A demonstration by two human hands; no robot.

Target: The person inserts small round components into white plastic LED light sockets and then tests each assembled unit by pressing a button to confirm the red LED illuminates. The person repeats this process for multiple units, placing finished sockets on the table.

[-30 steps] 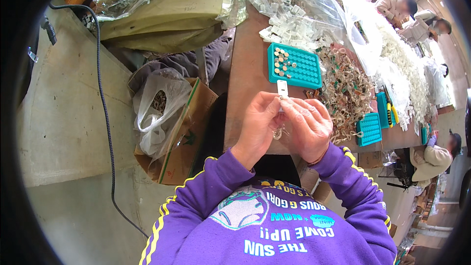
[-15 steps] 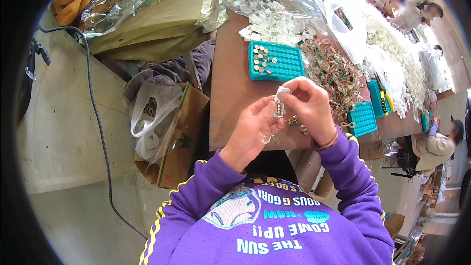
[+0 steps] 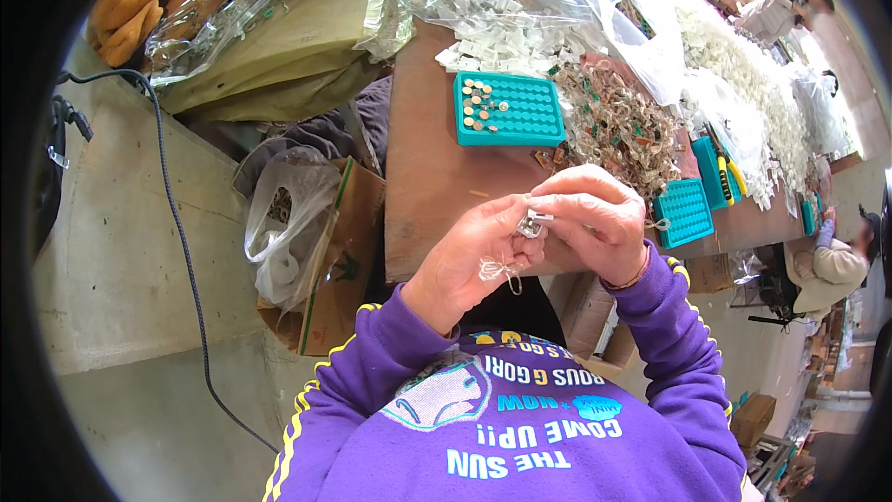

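Observation:
Just above the table's near edge, my left hand (image 3: pixel 483 256) pinches a small clear-and-white battery case (image 3: pixel 531 223). Thin pale wires (image 3: pixel 502 270) dangle from it below the fingers. My right hand (image 3: pixel 599 218) closes on the case from the other side, with thumb and fingertips at its white end. What lies inside the case is hidden by glare and fingers. Beyond the hands sits a teal tray (image 3: pixel 544 135) with several round button cells (image 3: pixel 476 100) in its left part.
White plastic pieces (image 3: pixel 506 33) and tangled wired parts (image 3: pixel 618 121) are heaped behind. At right are another teal tray (image 3: pixel 685 212) and yellow-black pliers (image 3: pixel 734 177). A cardboard box (image 3: pixel 321 307) with a plastic bag (image 3: pixel 288 223) stands left of the table (image 3: pixel 418 195). Other people sit farther right.
The case has turned, so the button cells seen in it before no longer show. My right hand has come lower and closer, its fingers now flatter over the case.

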